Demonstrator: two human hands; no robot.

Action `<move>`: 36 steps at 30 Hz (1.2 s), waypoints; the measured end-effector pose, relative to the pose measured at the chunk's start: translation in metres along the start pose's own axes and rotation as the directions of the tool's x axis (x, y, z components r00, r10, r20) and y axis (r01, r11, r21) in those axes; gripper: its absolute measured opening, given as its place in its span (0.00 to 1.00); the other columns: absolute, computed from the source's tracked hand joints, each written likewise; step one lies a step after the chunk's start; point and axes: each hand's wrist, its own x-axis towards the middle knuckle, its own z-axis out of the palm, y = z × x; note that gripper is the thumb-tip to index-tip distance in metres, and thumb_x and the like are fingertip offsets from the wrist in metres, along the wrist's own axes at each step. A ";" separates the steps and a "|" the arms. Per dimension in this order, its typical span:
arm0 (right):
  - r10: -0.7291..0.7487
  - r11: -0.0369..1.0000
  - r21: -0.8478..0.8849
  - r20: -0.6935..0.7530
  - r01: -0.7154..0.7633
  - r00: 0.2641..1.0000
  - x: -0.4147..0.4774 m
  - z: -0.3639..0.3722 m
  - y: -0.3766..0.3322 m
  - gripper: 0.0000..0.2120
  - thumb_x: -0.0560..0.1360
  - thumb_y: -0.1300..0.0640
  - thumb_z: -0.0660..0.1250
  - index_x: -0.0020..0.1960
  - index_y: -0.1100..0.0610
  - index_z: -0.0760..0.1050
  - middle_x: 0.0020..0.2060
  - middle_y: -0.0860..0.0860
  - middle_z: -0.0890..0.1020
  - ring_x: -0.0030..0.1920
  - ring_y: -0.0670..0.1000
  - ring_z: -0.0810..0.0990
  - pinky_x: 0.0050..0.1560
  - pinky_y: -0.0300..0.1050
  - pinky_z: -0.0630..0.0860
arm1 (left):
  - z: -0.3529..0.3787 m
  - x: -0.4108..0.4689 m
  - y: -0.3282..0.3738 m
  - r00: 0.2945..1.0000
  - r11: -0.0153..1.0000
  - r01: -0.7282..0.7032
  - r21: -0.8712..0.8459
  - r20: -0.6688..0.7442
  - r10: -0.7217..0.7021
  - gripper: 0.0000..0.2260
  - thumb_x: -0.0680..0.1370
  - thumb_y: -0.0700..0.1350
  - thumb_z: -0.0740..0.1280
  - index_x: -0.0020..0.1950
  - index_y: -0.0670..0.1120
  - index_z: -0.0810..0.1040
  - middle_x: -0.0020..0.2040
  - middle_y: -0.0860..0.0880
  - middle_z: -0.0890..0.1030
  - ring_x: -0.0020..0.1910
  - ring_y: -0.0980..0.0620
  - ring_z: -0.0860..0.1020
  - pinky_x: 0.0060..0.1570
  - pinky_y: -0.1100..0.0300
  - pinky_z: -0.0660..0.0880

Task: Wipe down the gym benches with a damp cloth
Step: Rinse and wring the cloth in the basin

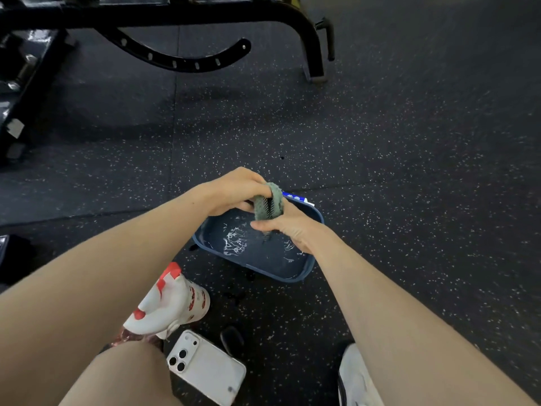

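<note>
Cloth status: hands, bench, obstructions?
Twisted cloth gripped by left hand and right hand over water basin. Ahead, bench frame untouched. Floor by knee: spray bottle, phone.

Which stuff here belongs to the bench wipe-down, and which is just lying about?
Job:
- green cloth, wrung by left hand and right hand
- blue basin of water
- bench frame
- spray bottle, probably

Lying about:
- white phone on the floor

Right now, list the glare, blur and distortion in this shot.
Head view: wide-angle bending stretches the forearms toward the lower corners; white glints sit on the water in the blue basin; the bench frame at the top is dim and soft; the left hand, right hand and cloth read sharp.
</note>
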 end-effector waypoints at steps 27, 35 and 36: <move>0.165 0.781 0.540 0.306 -0.313 0.938 -0.009 -0.003 0.011 0.21 0.79 0.52 0.62 0.67 0.62 0.70 0.55 0.62 0.80 0.59 0.62 0.79 0.64 0.57 0.73 | 0.026 0.010 -0.030 0.884 0.889 -0.062 0.453 -0.389 0.260 0.04 0.74 0.40 0.67 0.45 0.43 0.73 0.47 0.47 0.71 0.41 0.51 0.71 0.38 0.64 0.63; 0.176 0.745 0.618 0.181 -0.251 0.968 -0.003 -0.014 0.017 0.24 0.72 0.39 0.67 0.58 0.55 0.78 0.50 0.55 0.82 0.46 0.54 0.83 0.46 0.47 0.81 | 0.038 -0.011 -0.025 0.967 0.860 -0.224 0.459 -0.005 0.254 0.14 0.77 0.36 0.59 0.58 0.42 0.80 0.53 0.50 0.78 0.47 0.61 0.76 0.50 0.65 0.73; 0.211 0.772 0.581 0.147 -0.257 0.966 -0.003 -0.015 0.019 0.20 0.73 0.41 0.68 0.55 0.56 0.78 0.45 0.55 0.81 0.41 0.52 0.81 0.40 0.43 0.80 | 0.035 -0.011 -0.024 0.974 0.905 -0.189 0.382 -0.045 0.222 0.13 0.77 0.34 0.59 0.53 0.43 0.82 0.45 0.51 0.79 0.37 0.66 0.75 0.40 0.70 0.72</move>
